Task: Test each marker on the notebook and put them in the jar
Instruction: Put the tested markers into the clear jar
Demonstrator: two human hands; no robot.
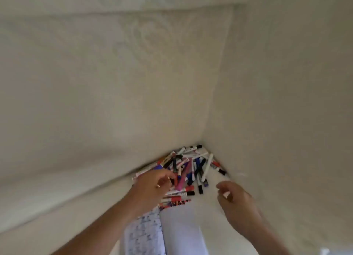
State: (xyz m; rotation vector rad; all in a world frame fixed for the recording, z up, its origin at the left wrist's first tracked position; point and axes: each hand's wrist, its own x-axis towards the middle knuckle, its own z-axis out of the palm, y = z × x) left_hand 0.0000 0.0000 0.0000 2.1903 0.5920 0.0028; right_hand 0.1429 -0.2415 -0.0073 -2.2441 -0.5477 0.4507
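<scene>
A heap of several markers (191, 166) with black, red, blue and pink caps lies in the corner where the cream cushions meet. My left hand (152, 184), with a ring on one finger, lies on the heap's left side, its fingers bent down onto the markers beside a pink marker (184, 175); blur hides whether it grips one. To the right of the heap, my right hand (236, 203) is curled around a small white marker end (226, 194) that shows between thumb and fingers. The open notebook (179, 228), scribbled on its left page, lies just below the heap. No jar is in view.
Cream upholstered cushions (114, 92) rise behind and to the right (286, 101) of the heap, closing it in on two sides. The pale seat surface (57, 203) stretches out to the left of my left forearm.
</scene>
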